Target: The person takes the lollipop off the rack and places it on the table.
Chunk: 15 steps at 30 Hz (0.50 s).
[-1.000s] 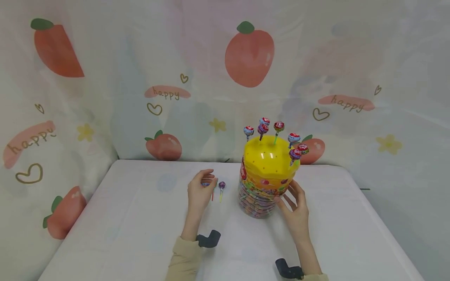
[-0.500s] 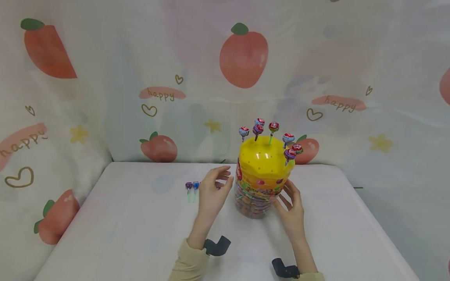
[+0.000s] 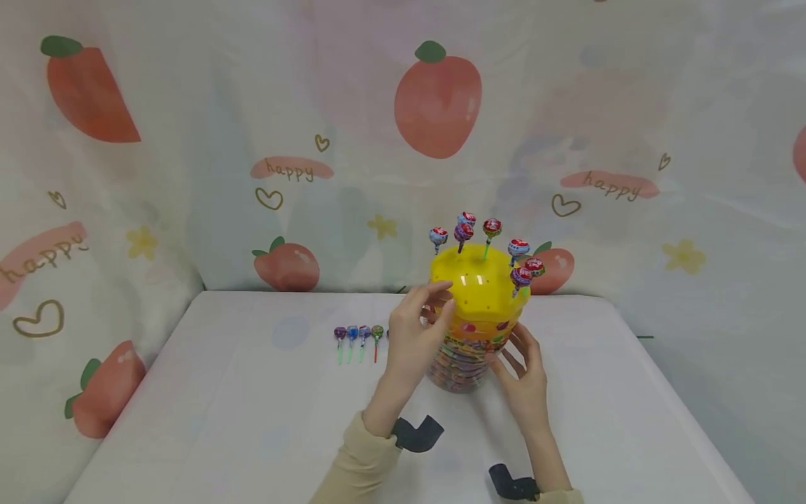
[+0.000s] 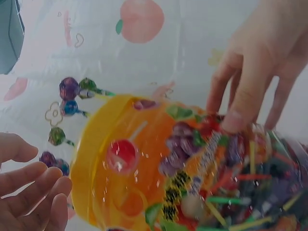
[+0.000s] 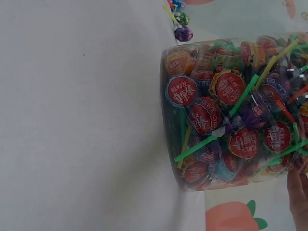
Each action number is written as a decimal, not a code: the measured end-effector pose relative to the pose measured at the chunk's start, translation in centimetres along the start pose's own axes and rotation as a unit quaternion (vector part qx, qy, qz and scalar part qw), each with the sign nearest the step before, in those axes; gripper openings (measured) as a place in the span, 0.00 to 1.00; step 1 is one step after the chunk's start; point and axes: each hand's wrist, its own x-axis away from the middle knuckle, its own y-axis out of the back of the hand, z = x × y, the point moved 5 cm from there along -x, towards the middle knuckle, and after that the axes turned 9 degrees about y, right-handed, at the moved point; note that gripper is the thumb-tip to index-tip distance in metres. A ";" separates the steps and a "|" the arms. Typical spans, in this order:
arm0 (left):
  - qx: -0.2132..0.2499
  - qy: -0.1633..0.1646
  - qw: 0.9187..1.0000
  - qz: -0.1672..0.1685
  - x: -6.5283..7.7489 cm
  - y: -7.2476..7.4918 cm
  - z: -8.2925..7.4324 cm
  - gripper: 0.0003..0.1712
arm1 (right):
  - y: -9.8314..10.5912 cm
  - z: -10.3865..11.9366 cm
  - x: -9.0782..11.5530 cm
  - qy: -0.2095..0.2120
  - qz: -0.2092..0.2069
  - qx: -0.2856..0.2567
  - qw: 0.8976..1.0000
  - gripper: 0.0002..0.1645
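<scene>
A clear jar of lollipops [image 3: 458, 365] with a yellow lid [image 3: 475, 273] stands upright on the table. Several wrapped lollipops [image 3: 492, 228] stick up from holes along the lid's back and right side. My right hand [image 3: 527, 388] holds the jar's right side, its thumb on the front and the fingers round the side. The left hand [image 3: 415, 332] is raised at the lid's left edge. In the left wrist view, nothing shows between the left thumb and fingers [image 4: 36, 185]. The jar's wrapped candies [image 5: 231, 110] fill the right wrist view.
A row of loose lollipops [image 3: 352, 334] lies on the white tablecloth [image 3: 252, 420] left of the jar, its right end partly hidden by the left hand. A fruit-printed curtain [image 3: 352, 105] hangs behind the table. Dark wrist mounts [image 3: 418, 434] sit on both wrists.
My left hand has moved right and up from over the loose lollipops to the lid's left edge, uncovering more of the row. The right hand stays on the jar.
</scene>
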 end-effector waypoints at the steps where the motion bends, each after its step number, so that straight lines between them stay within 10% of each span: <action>1: 0.002 -0.007 1.000 0.003 -0.1 -0.2 -0.3 0.14 | 0.0 0.0 0.0 -0.001 -0.001 0.001 1.000 0.43; 15: 0.000 -0.061 0.996 0.066 -1.9 -3.9 -3.7 0.18 | 0.0 0.0 -0.1 -0.008 0.002 0.007 1.000 0.43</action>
